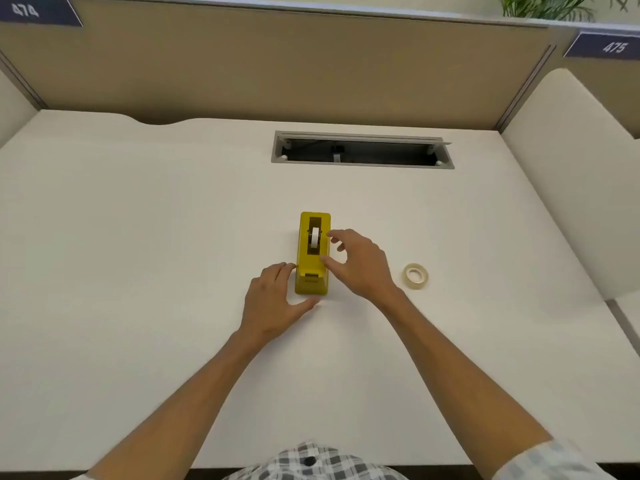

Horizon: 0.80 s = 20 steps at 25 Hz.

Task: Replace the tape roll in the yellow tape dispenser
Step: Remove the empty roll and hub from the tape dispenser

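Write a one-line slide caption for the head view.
Both hands close on the yellow tape dispenser, left hand at its near end, right hand alongside; spare tape roll waits to the right.

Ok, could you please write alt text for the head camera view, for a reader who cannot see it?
A person's two bare hands flank an upright yellow plastic tape dispenser on a white desk: the left hand by its near end, the right hand open beside it. A loose clear tape roll lies flat to the right, untouched.
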Motion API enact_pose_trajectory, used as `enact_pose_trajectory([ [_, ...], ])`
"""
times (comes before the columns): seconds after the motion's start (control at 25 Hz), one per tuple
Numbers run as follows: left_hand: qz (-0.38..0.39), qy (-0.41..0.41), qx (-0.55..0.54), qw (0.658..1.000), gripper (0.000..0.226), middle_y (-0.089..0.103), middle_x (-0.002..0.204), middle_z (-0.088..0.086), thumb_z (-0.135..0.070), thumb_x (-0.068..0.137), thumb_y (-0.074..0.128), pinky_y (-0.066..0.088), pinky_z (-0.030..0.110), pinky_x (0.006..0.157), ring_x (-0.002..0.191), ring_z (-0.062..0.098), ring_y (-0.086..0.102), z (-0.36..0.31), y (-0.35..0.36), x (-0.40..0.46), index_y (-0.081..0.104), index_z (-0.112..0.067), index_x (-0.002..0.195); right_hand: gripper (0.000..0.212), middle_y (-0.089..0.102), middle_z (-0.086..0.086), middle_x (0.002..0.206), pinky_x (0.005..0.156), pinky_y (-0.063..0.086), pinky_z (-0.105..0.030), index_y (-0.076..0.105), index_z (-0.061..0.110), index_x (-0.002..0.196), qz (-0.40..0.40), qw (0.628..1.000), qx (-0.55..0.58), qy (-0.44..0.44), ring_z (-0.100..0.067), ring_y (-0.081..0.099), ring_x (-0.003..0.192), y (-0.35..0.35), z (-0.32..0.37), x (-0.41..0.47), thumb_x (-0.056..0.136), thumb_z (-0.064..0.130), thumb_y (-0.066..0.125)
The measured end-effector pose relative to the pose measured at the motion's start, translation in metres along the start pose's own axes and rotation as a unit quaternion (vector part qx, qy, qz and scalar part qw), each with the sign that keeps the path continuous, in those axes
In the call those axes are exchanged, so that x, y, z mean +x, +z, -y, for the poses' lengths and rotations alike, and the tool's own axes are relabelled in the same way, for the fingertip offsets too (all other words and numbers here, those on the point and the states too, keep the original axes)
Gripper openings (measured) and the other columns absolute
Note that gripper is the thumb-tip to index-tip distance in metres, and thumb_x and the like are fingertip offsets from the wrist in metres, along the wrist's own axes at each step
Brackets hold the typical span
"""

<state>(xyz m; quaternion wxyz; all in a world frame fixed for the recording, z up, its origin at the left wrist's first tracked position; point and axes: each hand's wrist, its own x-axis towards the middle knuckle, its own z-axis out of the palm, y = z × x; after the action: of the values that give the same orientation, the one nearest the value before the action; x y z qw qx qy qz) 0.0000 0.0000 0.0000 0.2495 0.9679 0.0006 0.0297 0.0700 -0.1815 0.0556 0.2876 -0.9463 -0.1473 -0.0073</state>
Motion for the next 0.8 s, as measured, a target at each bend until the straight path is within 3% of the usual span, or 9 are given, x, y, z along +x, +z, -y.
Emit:
enact_pose_trajectory([
  [0.4, -0.039, 0.032, 0.037, 0.998, 0.077, 0.056, 0.137, 0.007, -0.073, 0.077, 0.051, 0.04, 0.043, 0.103, 0.13, 0.025, 0.048, 0.012, 0.015, 0.007, 0.055, -0.014, 0.127, 0.06, 0.05, 0.006, 0.13, 0.077, 0.053, -0.034, 0.049, 0.027, 0.138, 0.034, 0.998, -0.049, -0.007, -0.016, 0.062, 0.102, 0.01, -0.002, 0.021, 0.086, 0.053, 0.063],
  [0.8, -0.032, 0.028, 0.055, 0.998, 0.072, 0.054, 0.14, 0.009, -0.068, 0.084, 0.042, 0.038, 0.044, 0.105, 0.132, 0.028, 0.047, 0.012, 0.021, 0.004, 0.054, -0.013, 0.129, 0.049, 0.048, 0.002, 0.128, 0.075, 0.046, -0.031, 0.057, 0.027, 0.131, 0.034, 0.997, -0.073, -0.013, -0.017, 0.055, 0.11, 0.004, 0.006, 0.037, 0.088, 0.05, 0.063],
])
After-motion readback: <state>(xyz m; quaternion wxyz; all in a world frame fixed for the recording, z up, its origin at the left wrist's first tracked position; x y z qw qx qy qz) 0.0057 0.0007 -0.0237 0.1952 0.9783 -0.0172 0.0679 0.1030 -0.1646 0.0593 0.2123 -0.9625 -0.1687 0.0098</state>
